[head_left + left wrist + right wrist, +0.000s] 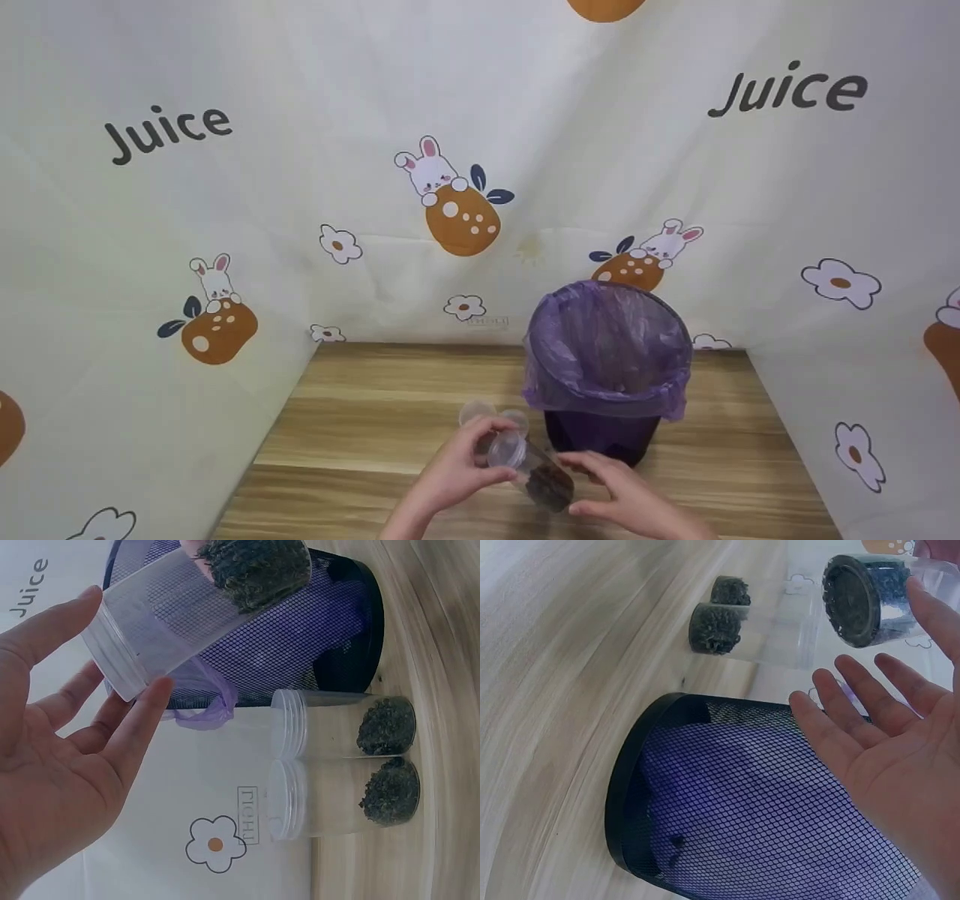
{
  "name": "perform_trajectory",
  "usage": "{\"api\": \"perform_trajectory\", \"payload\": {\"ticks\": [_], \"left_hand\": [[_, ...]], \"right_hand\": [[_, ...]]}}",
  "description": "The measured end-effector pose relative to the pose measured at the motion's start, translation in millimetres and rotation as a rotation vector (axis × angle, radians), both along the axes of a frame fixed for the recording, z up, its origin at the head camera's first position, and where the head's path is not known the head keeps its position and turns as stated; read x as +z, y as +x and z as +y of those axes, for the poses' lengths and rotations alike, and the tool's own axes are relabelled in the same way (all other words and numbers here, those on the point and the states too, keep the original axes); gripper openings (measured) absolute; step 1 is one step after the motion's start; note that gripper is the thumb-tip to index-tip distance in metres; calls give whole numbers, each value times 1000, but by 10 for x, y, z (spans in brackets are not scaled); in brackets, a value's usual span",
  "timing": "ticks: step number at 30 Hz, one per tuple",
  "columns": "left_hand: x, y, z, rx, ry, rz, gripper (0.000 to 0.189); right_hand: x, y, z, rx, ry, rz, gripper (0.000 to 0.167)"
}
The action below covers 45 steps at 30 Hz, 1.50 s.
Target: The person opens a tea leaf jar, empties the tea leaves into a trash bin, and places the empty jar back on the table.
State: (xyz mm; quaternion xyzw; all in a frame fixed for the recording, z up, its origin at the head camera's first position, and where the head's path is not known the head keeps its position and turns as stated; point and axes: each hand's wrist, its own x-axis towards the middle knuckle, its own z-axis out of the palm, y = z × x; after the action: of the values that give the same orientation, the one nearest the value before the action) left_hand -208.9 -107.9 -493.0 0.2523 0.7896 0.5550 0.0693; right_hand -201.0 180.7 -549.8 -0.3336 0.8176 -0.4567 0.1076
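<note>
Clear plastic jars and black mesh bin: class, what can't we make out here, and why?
Right wrist view: lid end of the held clear plastic jar, cut off by right edge.
Left wrist view: the dark flaky contents' kind; pieces too small.
Head view: bases of two standing clear jars, behind the left hand and held jar.
Head view: floor of the black mesh bin, hidden by its purple bag.

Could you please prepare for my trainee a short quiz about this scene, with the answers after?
1. How many standing jars are on the wooden table?
2. True or false: the left hand grips the tilted jar at the end away from its dark contents.
3. Fill the gap: the mesh bin is lined with a ___ bag.

Key: 1. Two. 2. True. 3. Purple.
</note>
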Motion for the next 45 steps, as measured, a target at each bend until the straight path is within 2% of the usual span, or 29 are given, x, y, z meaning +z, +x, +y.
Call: {"api": "perform_trajectory", "payload": {"ticks": [5,15,17,23,29,36,45], "left_hand": [[-17,1,-36,-16,39,-39,53],[-26,16,-71,-19,62,-79,53],[-17,25,-64,-15,52,-75,53],[20,53,-9,13,20,-40,55],[7,78,61,29,-1,-19,58],[-10,104,109,42,-9,-3,60],[-15,130,174,57,-23,59,61]], "right_hand": [[-10,18,-21,-12,-27,-16,62],[-55,22,-51,-14,-60,-135,61],[-60,31,-64,-11,-74,-126,61],[-19,51,-125,6,-119,-7,58],[72,66,-212,14,-134,-26,57],[179,75,-355,-18,-135,-8,53],[176,63,-471,-74,-172,22,54]]}}
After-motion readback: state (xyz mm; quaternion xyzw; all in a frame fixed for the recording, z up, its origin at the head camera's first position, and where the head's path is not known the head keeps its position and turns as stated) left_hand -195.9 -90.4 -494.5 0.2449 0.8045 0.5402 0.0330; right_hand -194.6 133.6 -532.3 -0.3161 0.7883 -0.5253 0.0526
